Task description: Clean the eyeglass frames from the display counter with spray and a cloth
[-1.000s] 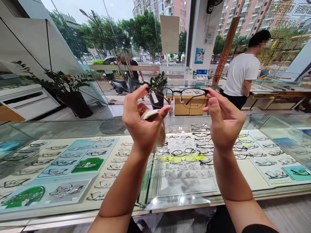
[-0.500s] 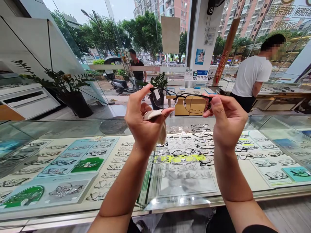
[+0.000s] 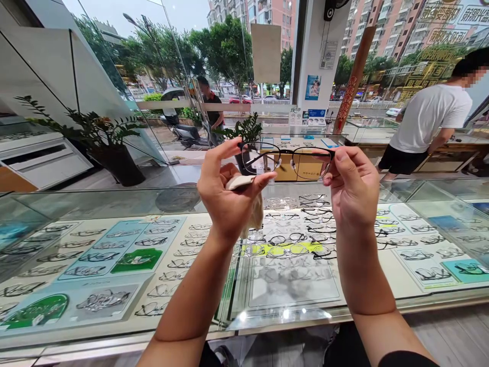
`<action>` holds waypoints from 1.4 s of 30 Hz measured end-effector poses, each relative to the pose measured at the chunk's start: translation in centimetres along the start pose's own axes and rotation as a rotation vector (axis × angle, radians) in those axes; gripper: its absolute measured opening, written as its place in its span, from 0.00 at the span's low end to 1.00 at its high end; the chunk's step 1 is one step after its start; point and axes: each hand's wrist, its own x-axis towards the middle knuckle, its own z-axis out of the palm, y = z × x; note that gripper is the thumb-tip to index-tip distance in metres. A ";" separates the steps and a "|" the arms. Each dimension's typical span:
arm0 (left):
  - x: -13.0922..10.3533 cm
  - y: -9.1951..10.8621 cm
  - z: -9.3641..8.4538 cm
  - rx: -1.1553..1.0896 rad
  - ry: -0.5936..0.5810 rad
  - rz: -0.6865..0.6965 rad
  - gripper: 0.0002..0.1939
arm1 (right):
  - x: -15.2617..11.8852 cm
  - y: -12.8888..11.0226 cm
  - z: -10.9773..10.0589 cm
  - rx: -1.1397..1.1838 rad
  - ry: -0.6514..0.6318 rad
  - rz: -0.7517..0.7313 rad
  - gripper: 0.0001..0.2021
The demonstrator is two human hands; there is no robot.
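Observation:
A pair of dark-rimmed glasses (image 3: 286, 151) is held up in front of me, above the glass display case. My left hand (image 3: 229, 191) pinches one end of the frame between its fingers, and a light beige cloth (image 3: 254, 211) is tucked in the same hand and hangs below it. My right hand (image 3: 354, 186) grips the other end with thumb and fingers. Both lenses face me, with the nose pads between them.
Below my hands, the glass display case (image 3: 214, 326) holds rows of glasses. Beyond it stand potted plants (image 3: 116, 163), a counter with a cardboard box (image 3: 305, 168), and a person in a white shirt (image 3: 431, 117) at right. Another person stands outside the window.
The glasses have turned slightly, their lenses now facing me more squarely. My right hand has shifted a little left. The person in white has moved right, and the person outside leans more.

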 end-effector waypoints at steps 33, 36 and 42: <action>-0.3 1.4 0.5 -0.149 0.088 -0.035 0.36 | 0.2 -0.1 0.3 0.143 -0.047 0.200 0.12; -0.4 1.1 0.6 -0.182 0.091 -0.064 0.35 | 0.1 -0.1 0.3 0.183 -0.051 0.195 0.11; -0.2 -0.1 0.9 -0.321 0.022 -0.204 0.35 | -0.1 -0.5 0.2 0.184 -0.062 0.084 0.10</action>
